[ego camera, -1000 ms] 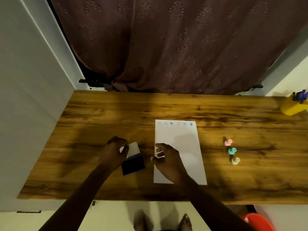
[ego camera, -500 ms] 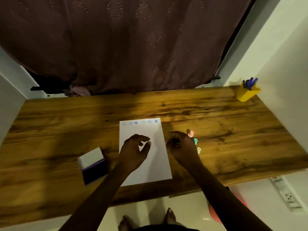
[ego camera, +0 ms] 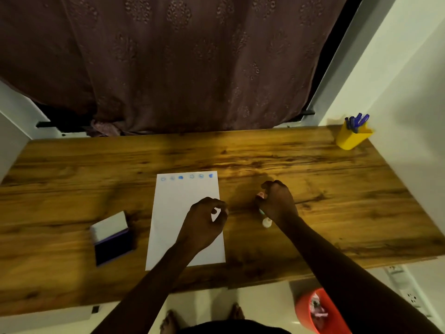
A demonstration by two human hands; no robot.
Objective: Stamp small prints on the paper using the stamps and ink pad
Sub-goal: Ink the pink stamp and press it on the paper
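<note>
Stamps (ego camera: 263, 213) sit in a short row just right of the paper (ego camera: 173, 213), mid-surface (ego camera: 337, 189), so we reach them with the right hand (ego camera: 279, 203). Its grip curls over the pink one; whether it is pinched, we cannot tell. The middle stamp is mostly hidden, the white one shows. Left hand (ego camera: 204, 222) hovers over the paper's right edge, thumb and forefinger loosely curled, holding nothing. Ink pad (ego camera: 112, 238) lies open toward the near left edge. Six blue prints (ego camera: 186, 177) line the paper's far edge; shapes blurred.
</note>
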